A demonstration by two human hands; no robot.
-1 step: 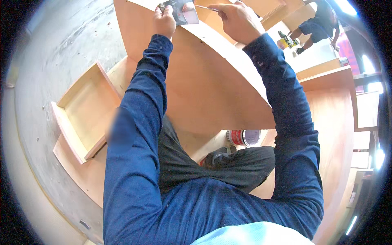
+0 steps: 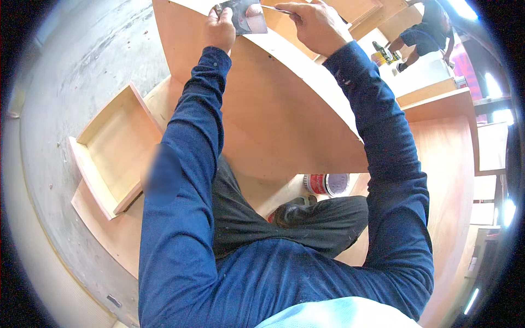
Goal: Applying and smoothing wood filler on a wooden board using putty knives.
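At the top of the view, my left hand (image 2: 220, 28) is closed round the handle end of a putty knife (image 2: 240, 15) with a wide, shiny metal blade. A pinkish patch, perhaps filler or a reflection, shows on the blade's right part. My right hand (image 2: 321, 28), to its right, grips a thin flat tool (image 2: 278, 9) seen nearly edge-on, the index finger stretched along it. Its tip points left, close to the blade; I cannot tell if they touch. Both hands are above the upper edge of a large reddish-brown wooden panel (image 2: 273, 109) standing before me.
A shallow wooden drawer (image 2: 117, 150) lies at the left on a board over the grey floor (image 2: 93, 65). A red and white can (image 2: 322, 184) lies near my crossed legs. Wooden panels (image 2: 440, 158) stand at the right. Another person (image 2: 426, 35) is at the far right.
My right hand and its thin tool have shifted very slightly. My left hand and the putty knife stay in nearly the same place.
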